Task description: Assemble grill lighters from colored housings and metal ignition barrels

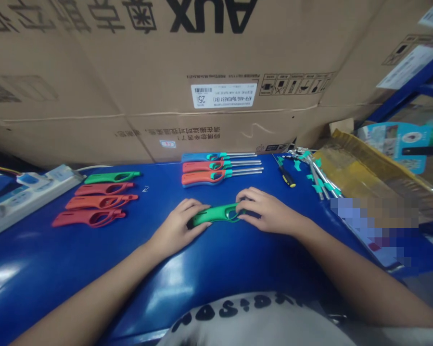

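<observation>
A green lighter body (216, 214) lies crosswise between my two hands over the blue table. My left hand (180, 223) is closed around its handle end at the left. At the other end, my right hand (265, 209) pinches the trigger and nose part, and its fingers hide that tip. Several loose lighter bodies, one green (110, 178) and others red or orange (90, 217), are lined up at the left without metal tubes. Behind my hands, a stack of long-nosed lighters (202, 179) with metal tubes points right.
A yellow-and-black screwdriver (286, 177) lies right of the stack. Beside it are metal tubes with green pieces (319, 180) and a torn cardboard box (368, 168). A white power strip (39, 194) runs along the left. A large carton (147, 96) walls off the back.
</observation>
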Tool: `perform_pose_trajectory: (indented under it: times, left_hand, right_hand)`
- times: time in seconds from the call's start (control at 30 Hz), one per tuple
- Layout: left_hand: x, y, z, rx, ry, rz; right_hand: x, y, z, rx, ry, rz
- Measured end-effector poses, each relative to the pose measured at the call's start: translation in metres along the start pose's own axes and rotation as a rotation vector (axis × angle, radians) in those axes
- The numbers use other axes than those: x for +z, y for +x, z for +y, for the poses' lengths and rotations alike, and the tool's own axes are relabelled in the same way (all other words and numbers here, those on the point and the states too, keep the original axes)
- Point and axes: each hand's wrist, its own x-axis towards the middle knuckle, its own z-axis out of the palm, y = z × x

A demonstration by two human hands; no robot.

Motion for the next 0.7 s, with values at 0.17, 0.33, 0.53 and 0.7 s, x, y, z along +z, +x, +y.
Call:
perform_pose_trajectory:
  times: [0.17, 0.33, 0.53, 0.7]
  left_hand:
    - [0.001, 0.001, 0.002, 0.0, 0.046, -0.002]
    - [0.001, 0.002, 0.004, 0.004, 0.082, 0.008]
    - [0.0, 0.002, 0.003, -0.018, 0.083, 0.027]
    - [0.0, 0.003, -0.001, -0.016, 0.06, 0.042]
  right_hand:
    - [0.001, 0.0, 0.004, -0.001, -0.051, 0.025]
    - [0.002, 0.002, 0.002, -0.019, -0.098, 0.113]
    - [0.0, 0.0, -0.006, 0.159, 0.063, 0.327]
    - [-0.009, -0.006, -0.007, 0.213, 0.157, -0.028]
